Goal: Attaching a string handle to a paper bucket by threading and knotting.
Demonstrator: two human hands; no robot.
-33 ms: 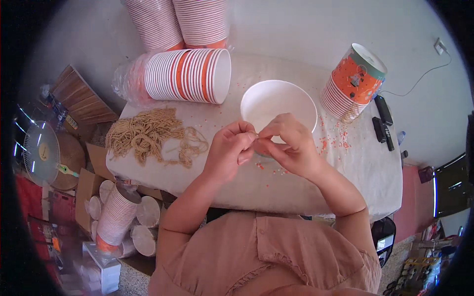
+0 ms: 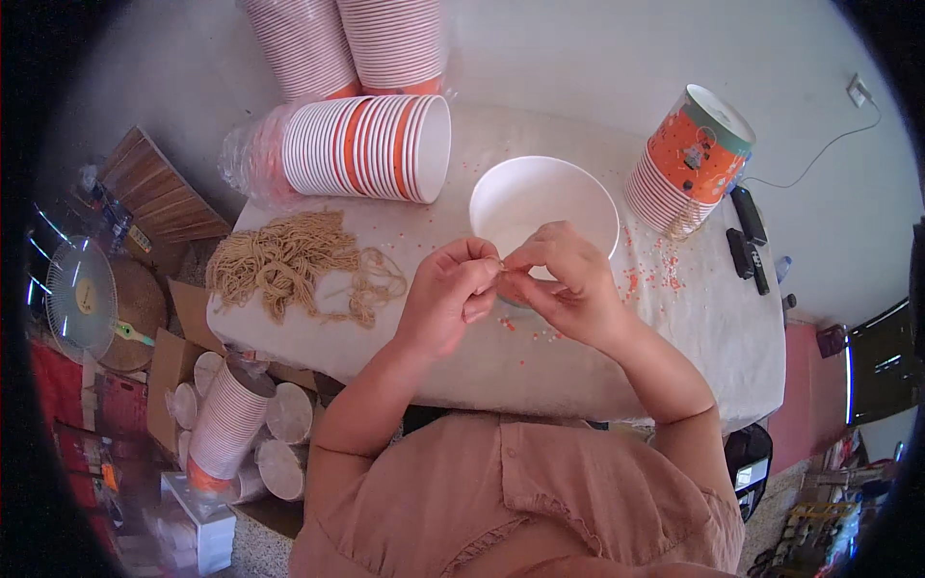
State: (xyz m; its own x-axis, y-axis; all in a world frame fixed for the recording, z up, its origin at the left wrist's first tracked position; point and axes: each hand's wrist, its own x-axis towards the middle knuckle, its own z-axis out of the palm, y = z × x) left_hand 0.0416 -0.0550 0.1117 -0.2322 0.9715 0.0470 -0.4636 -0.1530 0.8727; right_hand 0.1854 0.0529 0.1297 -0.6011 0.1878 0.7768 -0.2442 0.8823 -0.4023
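My left hand (image 2: 445, 294) and my right hand (image 2: 567, 279) meet at the near side of a white paper bucket (image 2: 544, 178), which stands with its wide mouth up. Both hands are closed in a pinch, thumb against forefinger. Between the touching fingertips shows a tiny tan bit that looks like the end of a cord (image 2: 501, 264); most of it is hidden by the fingers. Left of my hands lies a heap of tan cords (image 2: 279, 255), with a few loose strands (image 2: 371, 289) trailing toward my left wrist.
A sleeve of nested paper buckets (image 2: 376, 144) lies at the back left. An upright nested stack (image 2: 689, 159) stands at the back right. Red and white crumbs (image 2: 665, 275) are scattered on the cloth. Black devices (image 2: 747, 217) lie near the right edge. A carton (image 2: 169, 371) of buckets sits lower left.
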